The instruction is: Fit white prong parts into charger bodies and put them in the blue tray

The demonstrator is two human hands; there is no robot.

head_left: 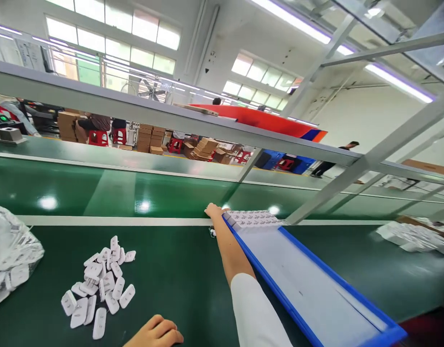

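Observation:
My right hand (213,210) is stretched far forward to the far left corner of a long blue tray (355,289) with a pale grey floor. Its fingers are curled over that corner. Rows of small white parts (253,218) lie at the tray's far end, just right of the hand. My left hand (157,332) rests low on the green table with its fingers curled in and nothing visible in them. A loose pile of white plug parts (102,282) lies to its left.
A clear bag of white parts (8,260) sits at the left edge, and more bagged parts (413,236) at the right. A green conveyor belt (110,188) runs beyond the white strip, under grey metal frame bars (337,185). People sit among cartons behind.

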